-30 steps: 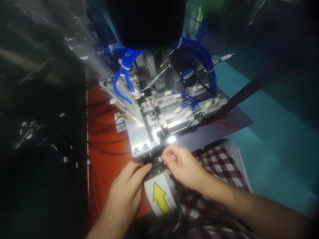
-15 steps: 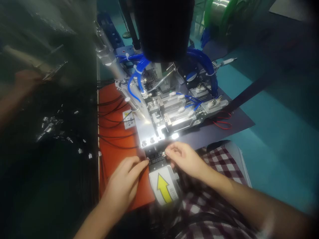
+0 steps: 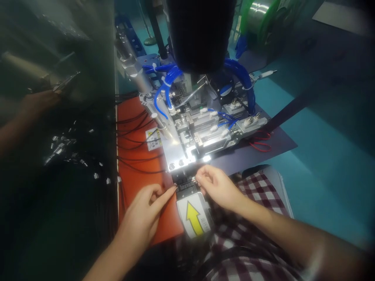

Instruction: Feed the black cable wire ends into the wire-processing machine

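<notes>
Pinching small shiny pc. (image 3: pixel 193 179) w/ R hand (image 3: pixel 216 182) at blk fixture (image 3: pixel 185 189); pointing L hand (image 3: pixel 145 207) to its edge, can't tell grip.

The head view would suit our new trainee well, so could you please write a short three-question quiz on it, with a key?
1. Multiple choice: What colour is the arrow on the white label?
A) red
B) yellow
C) green

2. True or false: The left hand is over the orange board.

3. Fill the gap: The hand in a pinch grip beside the black fixture is the ____ hand.

Key:
1. B, yellow
2. True
3. right hand
</notes>
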`<state>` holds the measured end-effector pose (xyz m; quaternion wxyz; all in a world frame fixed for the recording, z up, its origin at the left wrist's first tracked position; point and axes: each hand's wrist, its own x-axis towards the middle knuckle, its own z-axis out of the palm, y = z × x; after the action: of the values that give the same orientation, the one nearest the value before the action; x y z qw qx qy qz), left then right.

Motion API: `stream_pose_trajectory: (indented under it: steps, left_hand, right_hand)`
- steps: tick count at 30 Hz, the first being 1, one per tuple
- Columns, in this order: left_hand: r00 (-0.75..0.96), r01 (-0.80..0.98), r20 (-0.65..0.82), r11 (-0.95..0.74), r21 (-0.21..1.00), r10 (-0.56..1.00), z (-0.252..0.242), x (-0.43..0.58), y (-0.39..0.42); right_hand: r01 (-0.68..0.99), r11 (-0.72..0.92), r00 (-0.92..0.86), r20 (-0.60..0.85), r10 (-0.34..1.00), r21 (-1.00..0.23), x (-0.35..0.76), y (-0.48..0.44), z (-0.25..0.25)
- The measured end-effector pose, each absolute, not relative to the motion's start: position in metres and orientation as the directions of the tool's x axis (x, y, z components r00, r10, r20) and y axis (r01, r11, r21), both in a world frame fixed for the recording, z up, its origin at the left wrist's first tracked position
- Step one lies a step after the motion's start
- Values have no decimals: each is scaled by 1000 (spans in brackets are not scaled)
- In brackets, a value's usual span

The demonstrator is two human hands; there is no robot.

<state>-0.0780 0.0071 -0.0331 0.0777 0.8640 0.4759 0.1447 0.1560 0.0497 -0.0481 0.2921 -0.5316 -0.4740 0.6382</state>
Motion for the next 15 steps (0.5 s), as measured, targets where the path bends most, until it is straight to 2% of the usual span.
stream_pose_trajectory:
  steps: [4,10,15]
  left_hand:
    - [496,801,210,-537,264,843,-32,-79,3]
    - [559,787,277,-605,122,782,-37,-86,12]
    - [621,719,279,-674,169,732,-42,-94,14]
  right_hand:
    - [103,-397,-301,-409,861,-912,159,50,-49]
    - [74,-403,-299,-406,864,-912,159,52,-49]
    - [100,-405,-301,-415,858,-909,160,53,-45]
